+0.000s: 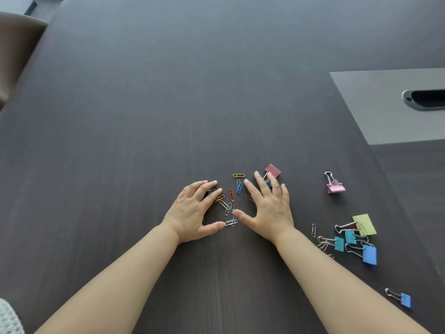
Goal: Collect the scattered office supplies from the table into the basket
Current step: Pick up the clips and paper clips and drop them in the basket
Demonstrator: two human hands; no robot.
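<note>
At the left fingers (207, 187): spread and nearly straight, lying flat over a few small clips and gripping nothing. The thumb stretches toward the other thumb.
Right fingers (261, 183): fanned wide and straight, pressed to the table (144, 116) and holding nothing. The tips lie over the wire handles of a pink binder clip (273, 170).
Left hand (192, 208): palm down on the table, just left of the paper clips (230, 206).
Right hand (267, 208): palm down, just right of the same paper clips, angled toward the left hand.
Paper clips: loose silver, red and blue ones scattered on the table between the two hands. A silver pair lies between the thumb tips.
Yellow paper clip (238, 175): lies crosswise at the far edge of that scatter.
Second pink binder clip (334, 185): alone on the table, well to the right of the right hand.
Binder clip cluster (356, 237): green, teal and blue ones mixed with silver paper clips, near the right forearm.
Lone blue binder clip (405, 300): near the table's right edge, nearest the person.
Table: dark wood grain, with every item resting on it.
Grey panel (385, 104): set in the table at far right, with an oval slot.
</note>
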